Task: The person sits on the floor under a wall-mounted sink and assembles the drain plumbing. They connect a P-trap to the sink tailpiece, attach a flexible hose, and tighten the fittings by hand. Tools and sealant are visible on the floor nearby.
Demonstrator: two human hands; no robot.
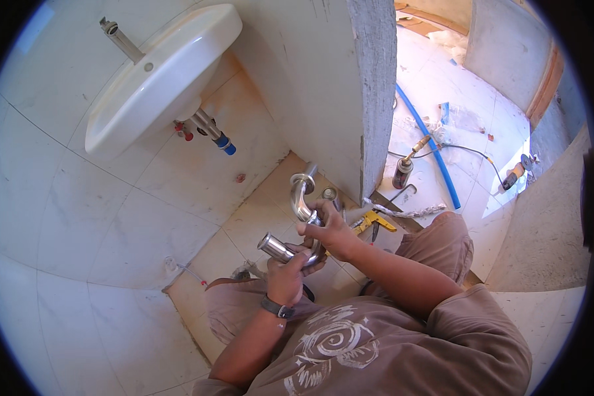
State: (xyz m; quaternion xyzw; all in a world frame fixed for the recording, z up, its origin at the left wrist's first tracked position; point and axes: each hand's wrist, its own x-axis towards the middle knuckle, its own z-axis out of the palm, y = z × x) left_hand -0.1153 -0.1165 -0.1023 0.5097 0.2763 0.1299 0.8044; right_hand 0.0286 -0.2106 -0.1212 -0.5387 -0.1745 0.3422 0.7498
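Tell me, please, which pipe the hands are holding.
The curved chrome trap, in left hand and right hand; the blue pipe lies on the floor, the drain tailpiece hangs under the washbasin.

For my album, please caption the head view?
Left hand and right hand hold a shiny curved pipe near a white sink.

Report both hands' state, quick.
Left hand: closed, holding the chrome P-trap low down.
Right hand: closed on the same chrome P-trap, higher up.

Space is open left of the chrome trap (301, 206); a yellow tool (375, 223) obstructs its right, and the partition wall (377, 92) its far right.
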